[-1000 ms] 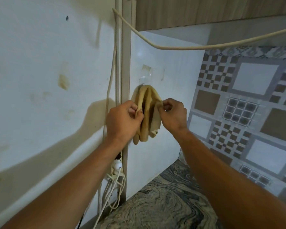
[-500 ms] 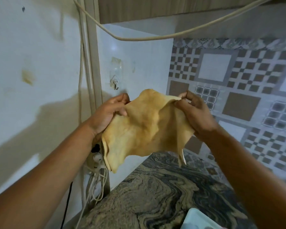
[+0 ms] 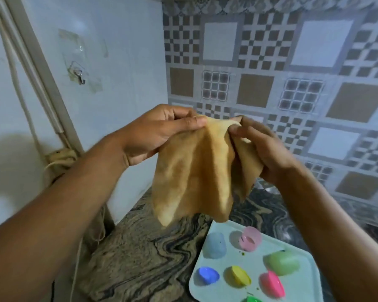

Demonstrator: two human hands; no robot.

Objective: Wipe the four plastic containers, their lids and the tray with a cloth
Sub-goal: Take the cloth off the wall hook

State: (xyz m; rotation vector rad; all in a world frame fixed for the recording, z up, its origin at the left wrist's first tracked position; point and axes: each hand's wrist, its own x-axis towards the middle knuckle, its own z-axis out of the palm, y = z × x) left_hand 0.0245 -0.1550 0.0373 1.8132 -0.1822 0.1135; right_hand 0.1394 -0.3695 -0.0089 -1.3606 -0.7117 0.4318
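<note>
A tan cloth (image 3: 192,171) hangs in the air between my hands, above the counter. My left hand (image 3: 155,136) pinches its top edge on the left, and my right hand (image 3: 262,149) grips the top edge and right side. Below, at the lower right, a pale tray (image 3: 198,286) lies on the counter. On it are a light blue container (image 3: 215,245), a pink container (image 3: 250,238) and a green container (image 3: 284,262). In front of them lie a blue lid (image 3: 208,275), a yellow lid (image 3: 240,277), a pink lid (image 3: 272,284) and a green lid (image 3: 254,299) at the frame's bottom.
The tray sits on a marbled stone counter (image 3: 144,258). A patterned tile wall (image 3: 292,83) rises behind it. On the white side wall are an adhesive hook (image 3: 80,75), cables and a socket (image 3: 60,158) at the left.
The cloth came off the wall hook and both hands brought it down and rightwards, bunching its top edge closer together. The view dropped, and the tray with containers and lids came into sight.
</note>
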